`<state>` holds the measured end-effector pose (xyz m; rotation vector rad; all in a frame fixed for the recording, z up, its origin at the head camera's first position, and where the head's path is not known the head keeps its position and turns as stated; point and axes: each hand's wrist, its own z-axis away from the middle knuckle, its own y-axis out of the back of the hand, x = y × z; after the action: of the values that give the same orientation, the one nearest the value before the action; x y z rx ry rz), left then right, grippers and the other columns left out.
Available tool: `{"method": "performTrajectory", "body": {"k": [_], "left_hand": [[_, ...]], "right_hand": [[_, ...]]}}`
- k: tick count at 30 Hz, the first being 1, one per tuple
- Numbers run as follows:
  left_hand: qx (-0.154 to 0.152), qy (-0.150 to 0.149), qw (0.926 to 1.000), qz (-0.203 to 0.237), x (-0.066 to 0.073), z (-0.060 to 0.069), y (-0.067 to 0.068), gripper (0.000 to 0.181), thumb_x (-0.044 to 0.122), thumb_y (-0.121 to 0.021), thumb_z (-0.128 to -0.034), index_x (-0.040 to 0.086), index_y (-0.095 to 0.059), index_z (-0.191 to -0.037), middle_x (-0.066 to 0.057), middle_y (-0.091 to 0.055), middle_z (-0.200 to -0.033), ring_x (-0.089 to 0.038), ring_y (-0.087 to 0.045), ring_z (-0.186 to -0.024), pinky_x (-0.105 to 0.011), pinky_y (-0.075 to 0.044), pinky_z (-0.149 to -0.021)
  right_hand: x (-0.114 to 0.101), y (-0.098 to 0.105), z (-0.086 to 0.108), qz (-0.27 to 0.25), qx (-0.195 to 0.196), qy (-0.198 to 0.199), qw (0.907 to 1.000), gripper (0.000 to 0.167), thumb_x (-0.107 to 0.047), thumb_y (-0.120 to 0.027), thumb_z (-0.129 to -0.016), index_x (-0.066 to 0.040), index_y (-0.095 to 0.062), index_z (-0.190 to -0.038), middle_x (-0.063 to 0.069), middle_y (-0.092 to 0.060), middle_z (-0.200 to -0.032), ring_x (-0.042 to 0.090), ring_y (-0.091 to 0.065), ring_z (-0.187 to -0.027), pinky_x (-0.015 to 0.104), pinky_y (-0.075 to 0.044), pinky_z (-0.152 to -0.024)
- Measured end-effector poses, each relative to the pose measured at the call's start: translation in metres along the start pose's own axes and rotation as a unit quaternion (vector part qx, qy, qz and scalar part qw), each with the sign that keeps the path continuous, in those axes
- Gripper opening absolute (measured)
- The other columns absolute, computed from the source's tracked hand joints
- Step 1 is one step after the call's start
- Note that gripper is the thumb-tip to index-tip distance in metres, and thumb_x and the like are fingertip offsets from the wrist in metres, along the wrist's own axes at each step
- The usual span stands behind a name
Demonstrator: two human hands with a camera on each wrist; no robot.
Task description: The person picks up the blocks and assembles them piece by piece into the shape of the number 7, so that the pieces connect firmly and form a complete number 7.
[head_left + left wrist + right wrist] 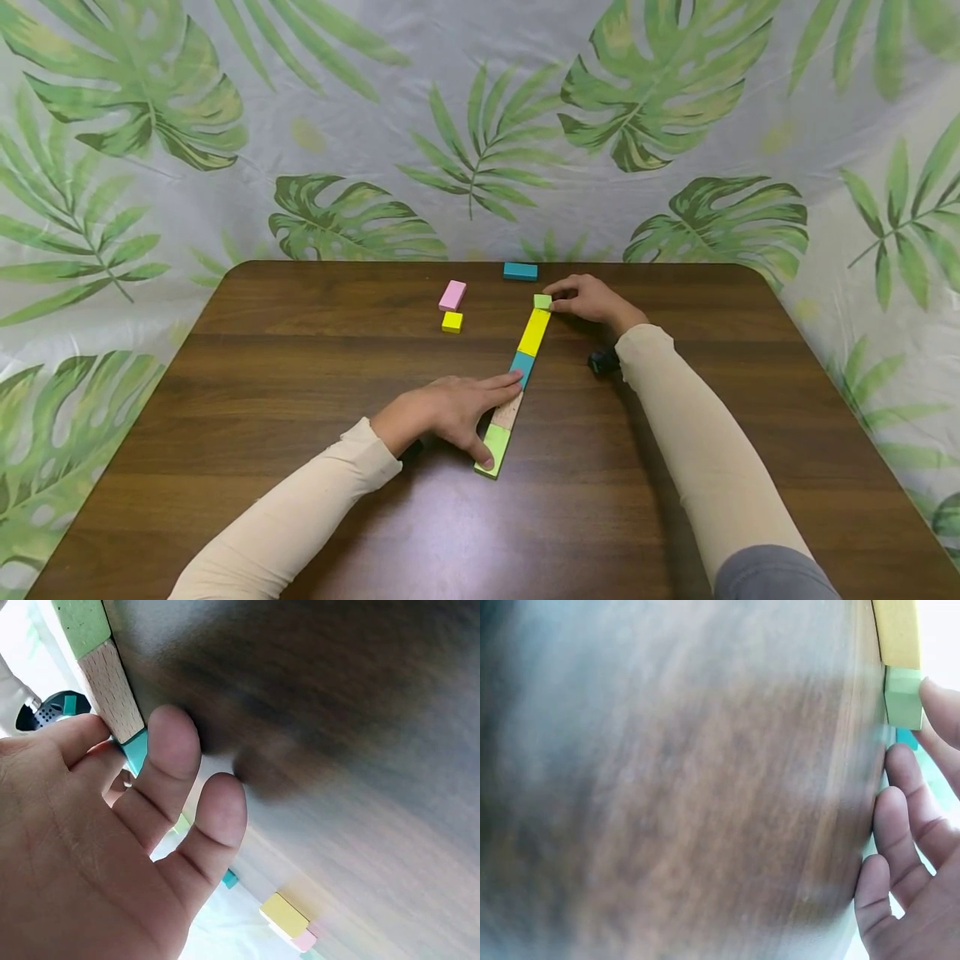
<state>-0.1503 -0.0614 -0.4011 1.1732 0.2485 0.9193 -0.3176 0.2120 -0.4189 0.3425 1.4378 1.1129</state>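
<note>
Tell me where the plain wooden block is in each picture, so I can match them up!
Head: just right of and below the middle, in the row between the green block and the blue block. It's the plain wooden block.
Left wrist: upper left, again between green and blue, beside the left hand.
Right wrist: not in this picture.
Shared landmark: the dark brown table shows in all three.

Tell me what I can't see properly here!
Head view: the left hand covers part of the blue block in the row.
Left wrist view: top edge cuts through the green block.
Right wrist view: top edge cuts through the yellow block; the table is blurred.
</note>
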Motion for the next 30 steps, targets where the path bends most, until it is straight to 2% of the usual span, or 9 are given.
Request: {"method": "performTrajectory", "body": {"k": [10, 18, 30], "left_hand": [[-0.005, 0.003, 1.0, -0.003, -0.0001, -0.0003, -0.0004, 0.108, 0.056, -0.078, -0.0763, 0.029, -0.016, -0.16, 0.017, -0.001, -0.168, -0.012, -0.032, -0.15, -0.045, -0.038, -0.113], [-0.012, 0.004, 0.9999, -0.007, 0.0023, 0.0007, 0.0033, 0.109, 0.057, -0.078, -0.0766, 0.029, -0.015, -0.16, 0.017, 0.0, -0.168, -0.011, -0.034, -0.149, -0.042, -0.038, -0.112], [-0.023, 0.01, 0.9993, -0.029, 0.0027, -0.0003, 0.0044, 0.11, 0.062, -0.076, -0.0765, 0.031, -0.011, -0.161, 0.018, 0.004, -0.168, -0.01, -0.033, -0.149, -0.037, -0.041, -0.108]], "right_hand": [[0.0016, -0.0019, -0.0004, -0.003, -0.004, -0.004, 1.0, 0.042, -0.024, -0.062, -0.098, -0.01, -0.06, -0.138, 0.019, -0.052, -0.143, 0.037, -0.052, -0.123, 0.052, -0.044, -0.105], [0.0046, -0.0012, -0.0011, -0.006, 0.0, -0.001, 1.0, 0.042, -0.025, -0.063, -0.098, -0.011, -0.06, -0.137, 0.018, -0.054, -0.139, 0.034, -0.052, -0.115, 0.05, -0.044, -0.1], [0.0057, -0.001, -0.002, 0.001, -0.003, -0.004, 1.0, 0.043, -0.026, -0.063, -0.098, -0.012, -0.06, -0.138, 0.018, -0.052, -0.141, 0.036, -0.052, -0.12, 0.052, -0.043, -0.103]]}}
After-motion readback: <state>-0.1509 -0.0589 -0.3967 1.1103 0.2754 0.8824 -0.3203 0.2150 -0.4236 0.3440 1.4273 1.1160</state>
